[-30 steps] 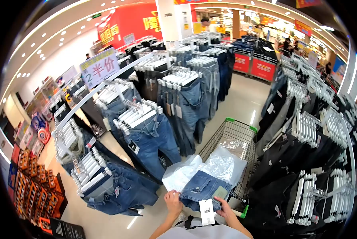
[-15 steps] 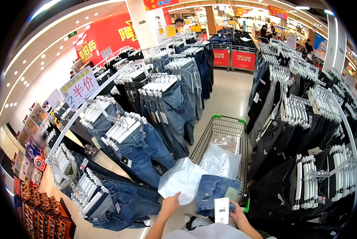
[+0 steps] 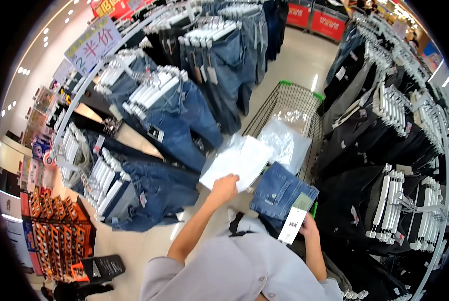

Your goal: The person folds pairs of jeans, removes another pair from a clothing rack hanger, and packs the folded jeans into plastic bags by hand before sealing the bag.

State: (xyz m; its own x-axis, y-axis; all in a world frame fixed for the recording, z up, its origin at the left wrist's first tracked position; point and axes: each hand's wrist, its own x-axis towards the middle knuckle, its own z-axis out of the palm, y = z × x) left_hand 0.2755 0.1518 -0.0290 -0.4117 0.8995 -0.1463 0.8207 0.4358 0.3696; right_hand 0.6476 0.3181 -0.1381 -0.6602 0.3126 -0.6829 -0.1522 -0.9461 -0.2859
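Observation:
My left hand [image 3: 225, 189] is closed on the near edge of a white plastic bag [image 3: 239, 159], which spreads out beyond my fingers. Folded blue jeans [image 3: 279, 193] with a white "MEN" tag [image 3: 292, 224] are gripped at their lower right corner by my right hand [image 3: 308, 227]; its fingertips are partly hidden behind the denim. The bag and the jeans lie side by side, close to each other. Just past them, a clear plastic package [image 3: 284, 143] rests at the near end of a shopping cart [image 3: 304, 96].
Racks of blue jeans [image 3: 152, 175] stand at the left, and racks of dark trousers [image 3: 355, 175] at the right. An orange-and-black shelf [image 3: 59, 236] is at the lower left. Red-fronted bins [image 3: 327, 25] stand beyond the cart. A price sign [image 3: 92, 45] tops the left rack.
The view has tilted downward. My left hand has taken hold of the white bag, apart from the jeans. My right hand has carried the jeans to the right, away from the bag.

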